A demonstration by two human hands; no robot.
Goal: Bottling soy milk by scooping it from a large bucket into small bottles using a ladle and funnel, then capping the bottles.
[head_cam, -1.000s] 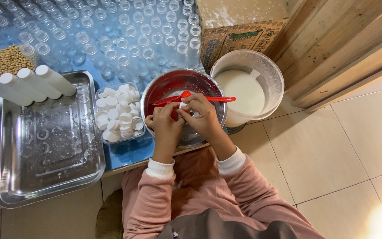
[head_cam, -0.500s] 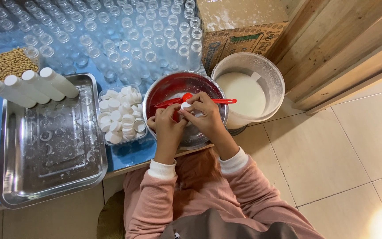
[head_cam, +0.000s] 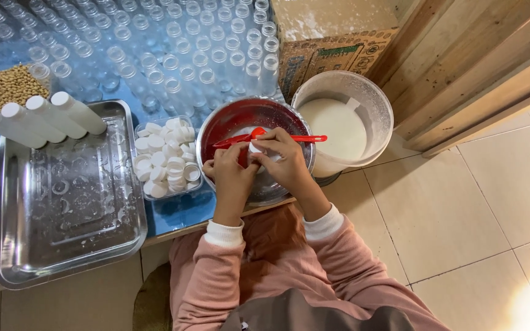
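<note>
Since a moment ago our hands have barely shifted; we still work over the red bowl [head_cam: 254,147], so the same bottle remains in hand. Our left hand [head_cam: 231,175] grasps the small white bottle [head_cam: 256,149] while our right hand [head_cam: 283,156] pinches its top, the red spoon [head_cam: 265,136] lying across the rim. Left sit loose white caps [head_cam: 164,159] and a steel tray [head_cam: 69,202] with four filled bottles [head_cam: 38,116]; right, a white bucket [head_cam: 345,122] of liquid.
</note>
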